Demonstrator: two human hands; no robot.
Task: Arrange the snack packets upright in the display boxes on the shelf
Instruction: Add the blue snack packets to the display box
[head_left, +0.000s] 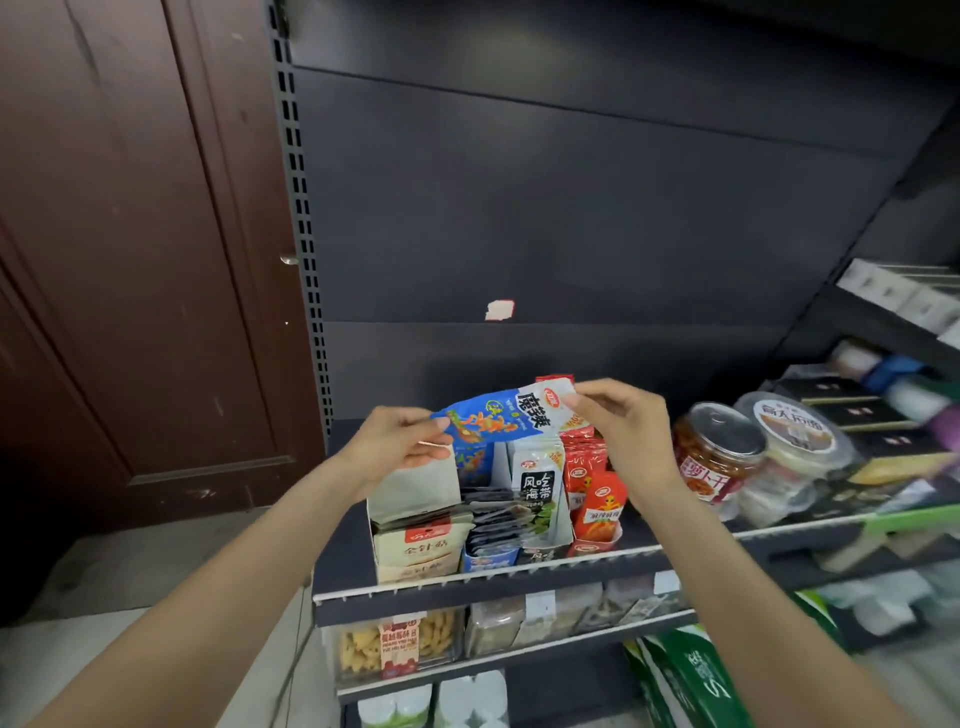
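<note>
A blue and white snack packet (506, 413) hangs sideways above the display boxes, held at both ends. My left hand (397, 449) pinches its blue end and my right hand (621, 428) pinches its white end. Below stand several display boxes on the shelf (519, 577): a beige box (415, 551) at the left, a blue box (491, 556) with dark packets lying flat, a box of white seaweed packets (537, 483) standing upright, and a box of red packets (597, 506) at the right.
A round jar with a red label (719, 454) and a clear lidded tub (795, 434) stand to the right of the boxes. Lower shelves hold more snacks and a green bag (685, 675). A brown door (130, 260) is at the left.
</note>
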